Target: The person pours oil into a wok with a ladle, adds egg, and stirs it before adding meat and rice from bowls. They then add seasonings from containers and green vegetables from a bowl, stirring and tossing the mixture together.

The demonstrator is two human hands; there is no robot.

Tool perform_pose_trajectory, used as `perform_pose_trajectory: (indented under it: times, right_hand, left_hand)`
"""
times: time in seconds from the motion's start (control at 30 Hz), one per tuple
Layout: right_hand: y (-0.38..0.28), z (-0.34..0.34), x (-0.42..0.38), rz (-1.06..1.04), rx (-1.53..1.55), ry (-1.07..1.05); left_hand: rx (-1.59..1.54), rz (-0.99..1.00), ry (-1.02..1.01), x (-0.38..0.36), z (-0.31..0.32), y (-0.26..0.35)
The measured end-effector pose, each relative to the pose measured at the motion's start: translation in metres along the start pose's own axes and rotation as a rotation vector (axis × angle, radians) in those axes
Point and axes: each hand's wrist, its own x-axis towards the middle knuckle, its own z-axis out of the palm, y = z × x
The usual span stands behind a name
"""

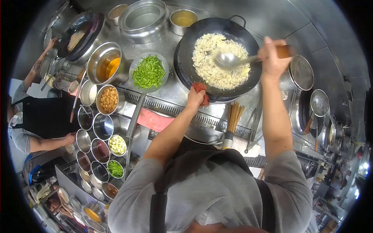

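A large dark wok sits on the stove with fried rice spread over its bottom. My right hand is wrapped round the wooden handle of a metal ladle, whose bowl rests in or just over the rice; the ladle is blurred by motion. At the wok's near rim, my left hand grips a reddish-brown cloth against the edge; the wok's near handle is hidden there. Left of the wok, chopped green scallions lie in a long-handled strainer.
Metal pots stand behind, one beside a cup of yellow liquid. Several ingredient tins line the left. A bamboo brush is near my body; strainers hang right. A co-worker works at another wok.
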Motion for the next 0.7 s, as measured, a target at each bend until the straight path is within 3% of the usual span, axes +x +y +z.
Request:
perform_pose_trajectory:
  times: [0.1, 0.17, 0.2, 0.23, 0.3, 0.37, 0.43, 0.5, 0.57, 0.63, 0.7]
  right_hand:
    - [-0.010, 0.017, 0.004, 0.080, 0.172, 0.061]
    - [-0.048, 0.023, 0.014, 0.007, 0.237, 0.033]
    - [-0.062, 0.015, 0.011, 0.038, 0.289, -0.078]
    - [-0.052, 0.014, 0.001, 0.042, 0.292, -0.086]
    - [-0.017, 0.008, -0.030, 0.093, 0.027, -0.187]
    - [0.007, 0.011, -0.026, -0.115, -0.161, -0.227]
    - [-0.012, 0.020, -0.008, -0.135, -0.258, -0.080]
    - [-0.050, 0.017, 0.013, -0.090, -0.087, 0.018]
    - [-0.061, -0.004, 0.034, -0.239, 0.149, -0.127]
    - [-0.048, -0.007, 0.034, -0.201, 0.229, -0.157]
    - [-0.001, 0.002, 0.018, -0.032, 0.074, 0.159]
  left_hand:
    - [-0.020, 0.008, -0.021, 0.000, -0.005, -0.005]
    - [0.055, 0.045, -0.020, 0.007, -0.005, -0.009]
    - [0.115, 0.107, 0.043, 0.008, -0.004, -0.013]
    - [0.111, 0.106, 0.050, 0.006, -0.005, -0.008]
    - [0.115, 0.031, 0.037, -0.001, -0.003, 0.003]
    - [0.099, 0.012, 0.024, -0.002, -0.002, 0.011]
    - [0.099, -0.012, 0.016, -0.004, -0.005, 0.005]
    - [0.097, 0.064, 0.045, 0.004, -0.004, -0.004]
    - [-0.001, 0.053, 0.010, 0.006, -0.003, -0.007]
    - [0.020, -0.036, 0.000, 0.010, -0.002, -0.009]
    - [-0.006, -0.013, 0.010, 0.012, -0.001, -0.007]
